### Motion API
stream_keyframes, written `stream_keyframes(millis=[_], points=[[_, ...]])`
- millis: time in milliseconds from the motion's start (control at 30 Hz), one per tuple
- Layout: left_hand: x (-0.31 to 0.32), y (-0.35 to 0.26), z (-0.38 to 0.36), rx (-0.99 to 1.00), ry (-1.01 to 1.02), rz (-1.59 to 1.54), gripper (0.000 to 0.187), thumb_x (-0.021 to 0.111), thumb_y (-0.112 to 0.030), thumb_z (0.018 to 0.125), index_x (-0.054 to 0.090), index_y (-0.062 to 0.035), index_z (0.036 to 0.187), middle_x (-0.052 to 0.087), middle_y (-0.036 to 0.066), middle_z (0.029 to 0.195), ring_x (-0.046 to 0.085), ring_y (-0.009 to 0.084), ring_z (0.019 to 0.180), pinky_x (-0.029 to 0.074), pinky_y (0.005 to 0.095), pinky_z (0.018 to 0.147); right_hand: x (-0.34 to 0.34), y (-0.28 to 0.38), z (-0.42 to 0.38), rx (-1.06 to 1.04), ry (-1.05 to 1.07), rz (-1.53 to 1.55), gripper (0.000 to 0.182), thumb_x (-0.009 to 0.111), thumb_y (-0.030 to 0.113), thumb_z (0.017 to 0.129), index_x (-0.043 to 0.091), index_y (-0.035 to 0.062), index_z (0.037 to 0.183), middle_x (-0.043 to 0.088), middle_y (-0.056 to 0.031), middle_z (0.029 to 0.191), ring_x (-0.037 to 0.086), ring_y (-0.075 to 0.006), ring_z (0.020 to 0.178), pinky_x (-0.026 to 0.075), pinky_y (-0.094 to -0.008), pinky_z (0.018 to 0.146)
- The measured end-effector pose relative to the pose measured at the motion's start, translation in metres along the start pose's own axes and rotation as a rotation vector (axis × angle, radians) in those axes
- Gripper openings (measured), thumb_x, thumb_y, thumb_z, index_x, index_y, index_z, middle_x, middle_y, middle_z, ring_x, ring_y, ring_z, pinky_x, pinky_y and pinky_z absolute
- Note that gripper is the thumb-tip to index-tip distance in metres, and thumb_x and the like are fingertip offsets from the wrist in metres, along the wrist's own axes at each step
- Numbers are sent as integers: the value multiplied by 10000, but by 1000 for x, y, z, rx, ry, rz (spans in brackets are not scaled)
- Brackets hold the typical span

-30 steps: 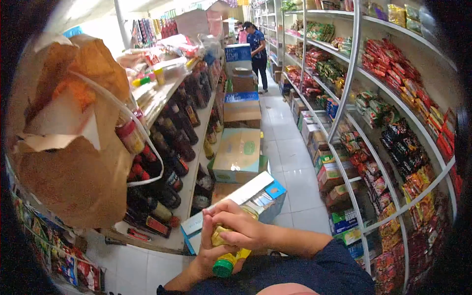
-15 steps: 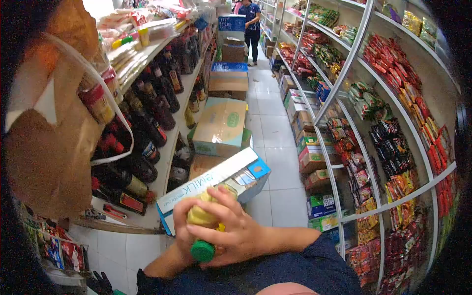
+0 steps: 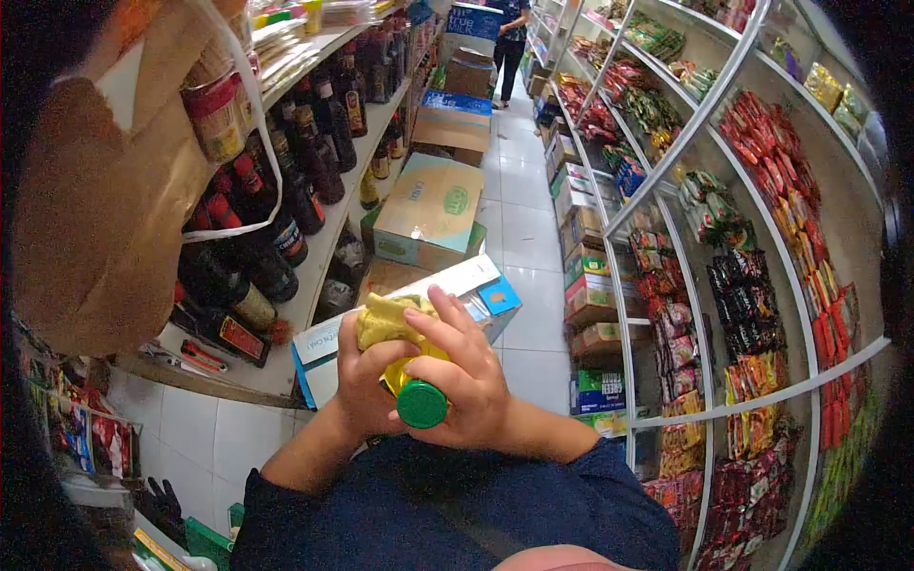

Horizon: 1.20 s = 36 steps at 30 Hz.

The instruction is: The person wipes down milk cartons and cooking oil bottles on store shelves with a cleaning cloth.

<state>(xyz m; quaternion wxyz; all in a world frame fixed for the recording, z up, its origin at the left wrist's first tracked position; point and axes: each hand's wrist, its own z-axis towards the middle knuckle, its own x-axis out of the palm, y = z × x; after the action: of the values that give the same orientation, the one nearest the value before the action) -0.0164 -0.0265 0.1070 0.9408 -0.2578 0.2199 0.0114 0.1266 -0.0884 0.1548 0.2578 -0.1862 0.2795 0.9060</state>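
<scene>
You're holding the green-capped bottle (image 3: 422,403) between both hands, in front of your dark shirt (image 3: 457,504), cap facing you. Your left hand (image 3: 364,385) is curling its fingers around it; your right hand (image 3: 468,385) is gripping the other side, fingers lying over the yellow cloth (image 3: 386,321). A blue-and-white box (image 3: 476,276) is sitting beyond.

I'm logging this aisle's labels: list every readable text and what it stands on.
"true MILK": blue carton, far along the aisle.
"GREEN": box low on the right rack.
Green-capped bottle in hand: none readable.
Nearest box's white flap: letters too blurred.
Middle cardboard box, shelf bottles, snack packets: too small or blurred.
</scene>
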Motion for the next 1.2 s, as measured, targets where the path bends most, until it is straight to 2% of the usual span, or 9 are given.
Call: stream_keyframes(millis=[200, 233, 333, 400, 567, 867, 967, 1133, 1200], points=[[1, 3, -14, 63, -116, -190, 465, 731, -443, 634, 547, -94, 880, 574, 151, 990, 492, 345, 984, 378, 431, 873, 6, 3, -7, -44, -4, 1, 416, 697, 336, 711, 509, 69, 968, 460, -248, 1237, 425, -478, 1157, 359, -545, 940], [10, -2, -16, -70, -251, -739, 419, 654, -475, 731, 584, -75, 835, 559, 176, 1035, 478, 335, 1065, 363, 426, 912, 4, 2, -10, -52, -17, 0, 438, 707, 332, 709, 496, 61, 981, 463, -271, 1219, 433, -490, 1143, 370, -533, 933], [5, -15, -24, -111, -281, -806, 432, 545, -489, 824, 618, -66, 780, 530, 196, 1073, 488, 328, 1071, 384, 425, 896, 0, -5, -12, -55, -97, -27, 479, 699, 351, 721, 456, 50, 1003, 484, -310, 1175, 487, -488, 1083, 430, -488, 882], [2, -23, -5, 333, -201, -683, 381, 461, -405, 890, 619, -72, 794, 544, 192, 1042, 539, 301, 895, 436, 421, 795, 3, -7, -15, -21, -167, -2, 495, 699, 379, 714, 463, 57, 1007, 491, -284, 1193, 505, -471, 1070, 446, -490, 862], [6, -19, -4, 64, -169, 62, 168, 452, -190, 865, 557, -59, 866, 556, 156, 867, 519, 288, 794, 419, 395, 739, -1, -11, -16, -37, -143, -64, 540, 649, 426, 770, 400, 33, 1042, 472, -364, 1151, 508, -479, 1061, 441, -454, 873], [70, 77, -43, -977, 35, -1207, 286, 395, -269, 931, 559, -35, 950, 573, 93, 906, 551, 183, 841, 440, 304, 766, 6, 0, -20, -91, -116, -47, 553, 695, 425, 721, 440, 51, 1040, 560, -195, 1126, 524, -442, 1059, 430, -508, 883], [35, -2, 13, -1146, -8, -1139, 309, 372, -302, 947, 535, -40, 928, 559, 84, 914, 543, 171, 847, 437, 301, 778, 4, -3, -20, -21, -159, -52, 552, 701, 421, 714, 467, 44, 1043, 603, -148, 1029, 560, -402, 1021, 439, -505, 874], [21, 17, -14, -526, -82, -978, 364, 362, -370, 947, 504, -44, 871, 492, 58, 860, 511, 173, 848, 409, 314, 833, 2, -3, -22, -59, -186, -38, 543, 698, 421, 715, 480, 31, 1023, 613, -134, 978, 582, -378, 981, 456, -493, 855], [32, 32, -28, -569, -117, -1130, 405, 333, -386, 947, 507, -26, 882, 512, 91, 885, 515, 199, 859, 409, 332, 836, 2, -2, -18, -75, -185, -39, 545, 699, 425, 710, 484, 29, 1016, 611, -136, 970, 584, -377, 977, 460, -490, 849]])
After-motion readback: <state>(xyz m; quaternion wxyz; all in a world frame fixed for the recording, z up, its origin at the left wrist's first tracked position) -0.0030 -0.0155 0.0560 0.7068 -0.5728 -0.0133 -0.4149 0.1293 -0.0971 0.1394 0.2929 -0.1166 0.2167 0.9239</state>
